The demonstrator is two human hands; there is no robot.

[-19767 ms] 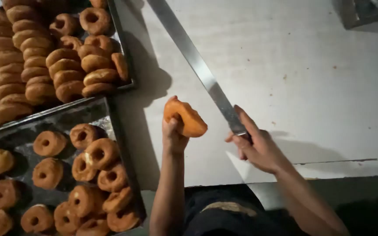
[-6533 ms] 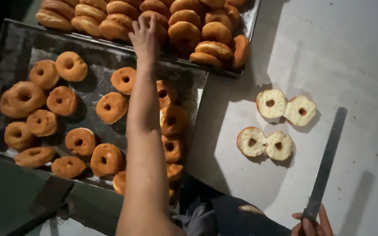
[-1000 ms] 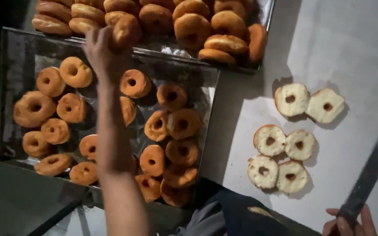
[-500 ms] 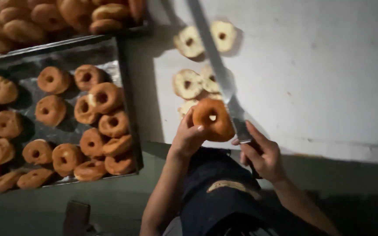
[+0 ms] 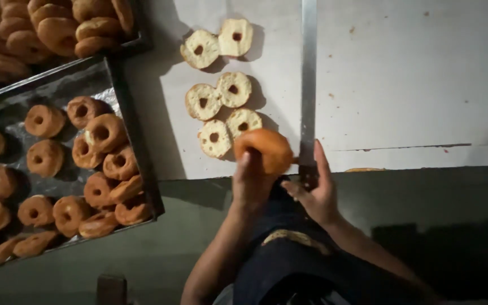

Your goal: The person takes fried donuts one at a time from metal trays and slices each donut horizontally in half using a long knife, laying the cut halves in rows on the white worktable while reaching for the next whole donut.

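Doughnut [image 5: 264, 149] sat pinched in the left hand [image 5: 251, 183] at the table's six-o'clock edge; the right hand [image 5: 314, 195] gripped the long knife [image 5: 308, 85]. A slipping blade could nick those fingers.

Two trays [image 5: 124, 121] of doughnuts [image 5: 101, 133] at left, halved doughnuts [image 5: 220, 96] on the table [image 5: 413, 73] right of them

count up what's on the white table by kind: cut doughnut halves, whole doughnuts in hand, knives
cut doughnut halves: 6
whole doughnut held in the left hand: 1
long knife in the right hand: 1
total: 8
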